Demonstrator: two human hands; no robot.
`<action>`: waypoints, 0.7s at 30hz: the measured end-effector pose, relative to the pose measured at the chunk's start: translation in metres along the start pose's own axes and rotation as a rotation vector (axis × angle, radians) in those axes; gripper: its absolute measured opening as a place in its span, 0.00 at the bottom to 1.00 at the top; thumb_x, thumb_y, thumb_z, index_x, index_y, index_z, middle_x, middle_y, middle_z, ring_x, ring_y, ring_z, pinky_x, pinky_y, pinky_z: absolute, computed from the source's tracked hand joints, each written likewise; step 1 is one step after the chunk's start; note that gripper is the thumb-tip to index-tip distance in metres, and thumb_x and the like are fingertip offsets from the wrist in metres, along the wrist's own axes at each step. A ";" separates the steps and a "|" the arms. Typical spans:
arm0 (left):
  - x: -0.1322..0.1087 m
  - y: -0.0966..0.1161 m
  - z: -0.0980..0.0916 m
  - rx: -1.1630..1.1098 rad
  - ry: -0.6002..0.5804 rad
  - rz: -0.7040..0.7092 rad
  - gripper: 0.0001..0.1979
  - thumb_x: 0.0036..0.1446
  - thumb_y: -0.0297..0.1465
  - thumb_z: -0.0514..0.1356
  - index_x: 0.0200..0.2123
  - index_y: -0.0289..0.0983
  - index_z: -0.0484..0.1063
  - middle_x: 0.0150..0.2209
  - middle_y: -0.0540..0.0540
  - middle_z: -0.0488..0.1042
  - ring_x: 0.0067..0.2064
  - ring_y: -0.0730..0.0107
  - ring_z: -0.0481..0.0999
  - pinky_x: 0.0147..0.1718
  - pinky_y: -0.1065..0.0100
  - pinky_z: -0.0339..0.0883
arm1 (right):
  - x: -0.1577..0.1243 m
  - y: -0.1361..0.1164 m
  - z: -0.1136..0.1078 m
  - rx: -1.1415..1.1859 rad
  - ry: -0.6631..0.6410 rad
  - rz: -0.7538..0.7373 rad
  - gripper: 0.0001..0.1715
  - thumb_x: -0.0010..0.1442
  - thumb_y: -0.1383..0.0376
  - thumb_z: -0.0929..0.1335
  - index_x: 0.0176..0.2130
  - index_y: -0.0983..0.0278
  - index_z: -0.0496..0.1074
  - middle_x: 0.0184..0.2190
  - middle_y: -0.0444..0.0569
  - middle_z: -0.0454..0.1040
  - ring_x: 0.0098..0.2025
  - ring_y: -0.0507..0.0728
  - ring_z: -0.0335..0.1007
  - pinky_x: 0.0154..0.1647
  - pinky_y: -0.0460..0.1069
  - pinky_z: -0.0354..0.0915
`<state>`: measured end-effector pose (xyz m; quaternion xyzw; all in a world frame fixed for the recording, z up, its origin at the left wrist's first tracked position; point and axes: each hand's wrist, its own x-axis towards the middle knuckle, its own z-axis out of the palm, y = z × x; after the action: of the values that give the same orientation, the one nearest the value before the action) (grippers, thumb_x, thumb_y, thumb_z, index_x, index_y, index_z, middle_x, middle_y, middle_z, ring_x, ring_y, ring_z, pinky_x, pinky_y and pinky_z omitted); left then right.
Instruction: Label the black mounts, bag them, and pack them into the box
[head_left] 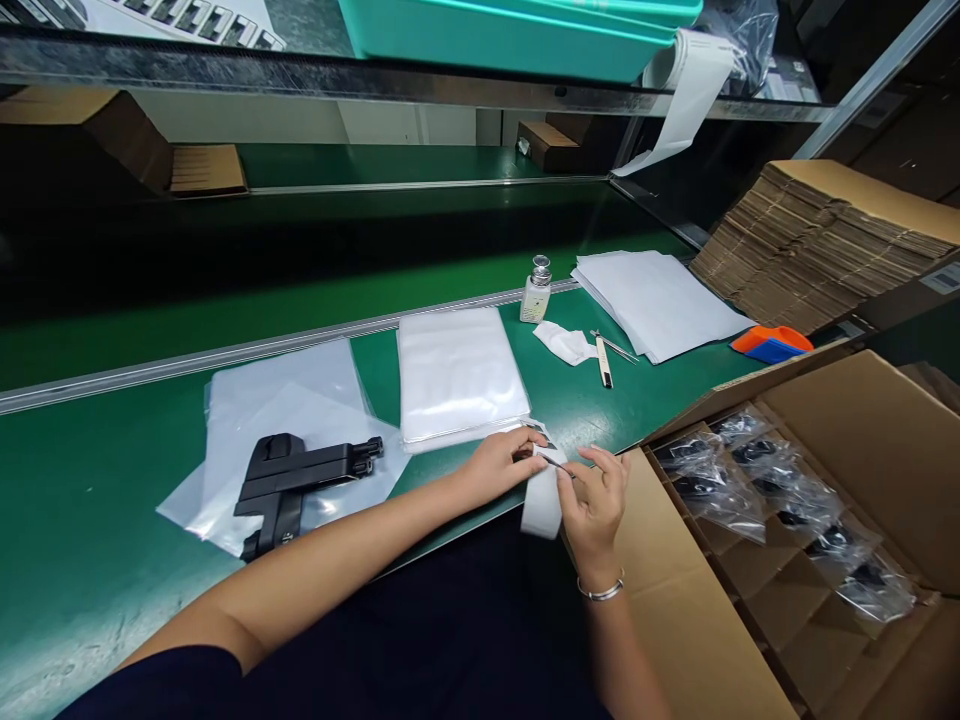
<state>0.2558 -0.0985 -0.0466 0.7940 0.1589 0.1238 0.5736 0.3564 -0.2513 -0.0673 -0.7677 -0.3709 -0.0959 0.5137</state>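
Note:
A white label strip (541,505) hangs over the table's front edge between my hands. My left hand (504,465) is closed on it, thumb and fingers at its upper part. My right hand (594,498), a silver bangle at its wrist, pinches a small, thin, dark-edged piece (556,466) just above the strip; whether it is a label cannot be made out. Left of my hands a black plastic part (296,483) with a jointed arm lies on clear plastic bags (281,395). A stack of clear bags (461,370) lies directly beyond my left hand.
A carton (862,430) at right has dividers and several bagged black parts (787,480). Behind are a pump bottle (535,290), white tissue (564,343), a craft knife (603,360), tweezers (619,347), white sheets (660,300) and stacked cardboard (817,245). A shelf (450,88) crosses overhead.

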 end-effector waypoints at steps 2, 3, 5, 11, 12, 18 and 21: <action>-0.002 -0.003 -0.005 0.068 -0.045 0.093 0.17 0.59 0.37 0.58 0.50 0.39 0.70 0.48 0.43 0.76 0.49 0.59 0.75 0.51 0.61 0.66 | 0.002 0.000 -0.002 0.159 0.037 0.115 0.10 0.61 0.58 0.66 0.41 0.58 0.72 0.48 0.53 0.71 0.54 0.63 0.67 0.61 0.66 0.55; -0.003 -0.004 -0.008 0.106 -0.072 0.134 0.18 0.60 0.37 0.57 0.52 0.39 0.69 0.53 0.42 0.74 0.53 0.57 0.73 0.54 0.60 0.64 | 0.004 -0.001 0.000 0.284 0.004 0.205 0.16 0.61 0.57 0.65 0.49 0.58 0.69 0.51 0.54 0.70 0.54 0.62 0.67 0.58 0.64 0.61; -0.005 -0.004 -0.010 0.189 -0.132 0.178 0.19 0.62 0.37 0.55 0.55 0.40 0.67 0.55 0.41 0.73 0.56 0.55 0.72 0.56 0.57 0.63 | 0.009 -0.002 0.007 0.502 -0.135 0.354 0.30 0.59 0.56 0.67 0.59 0.56 0.58 0.56 0.57 0.67 0.50 0.61 0.71 0.50 0.58 0.68; -0.030 0.004 -0.032 0.340 -0.063 -0.004 0.35 0.61 0.35 0.55 0.69 0.40 0.44 0.60 0.39 0.69 0.58 0.51 0.72 0.54 0.53 0.66 | 0.060 0.019 0.046 0.369 -0.115 0.385 0.40 0.55 0.57 0.68 0.61 0.58 0.51 0.60 0.60 0.62 0.38 0.54 0.72 0.43 0.53 0.69; -0.040 0.003 -0.045 0.363 -0.022 -0.039 0.34 0.61 0.36 0.54 0.68 0.41 0.47 0.59 0.40 0.70 0.57 0.51 0.72 0.54 0.54 0.66 | 0.072 0.026 0.050 0.272 -0.140 0.370 0.40 0.55 0.57 0.68 0.62 0.60 0.51 0.61 0.62 0.60 0.39 0.55 0.72 0.44 0.54 0.69; -0.135 -0.042 -0.165 0.645 0.409 -0.272 0.26 0.62 0.43 0.46 0.57 0.37 0.68 0.59 0.40 0.70 0.61 0.50 0.67 0.61 0.51 0.58 | 0.107 0.037 0.060 -0.261 -0.141 0.108 0.29 0.53 0.57 0.68 0.51 0.70 0.67 0.63 0.69 0.56 0.66 0.71 0.50 0.64 0.67 0.46; -0.180 -0.071 -0.193 0.616 0.460 -0.323 0.27 0.62 0.42 0.46 0.57 0.35 0.67 0.62 0.39 0.65 0.65 0.53 0.60 0.64 0.52 0.52 | 0.085 0.000 0.075 0.036 -0.122 0.077 0.17 0.59 0.54 0.65 0.39 0.65 0.72 0.59 0.62 0.65 0.65 0.68 0.54 0.64 0.65 0.49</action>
<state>0.0098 0.0194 -0.0565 0.8449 0.4352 0.1531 0.2708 0.3996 -0.1471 -0.0564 -0.7764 -0.3733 -0.0225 0.5073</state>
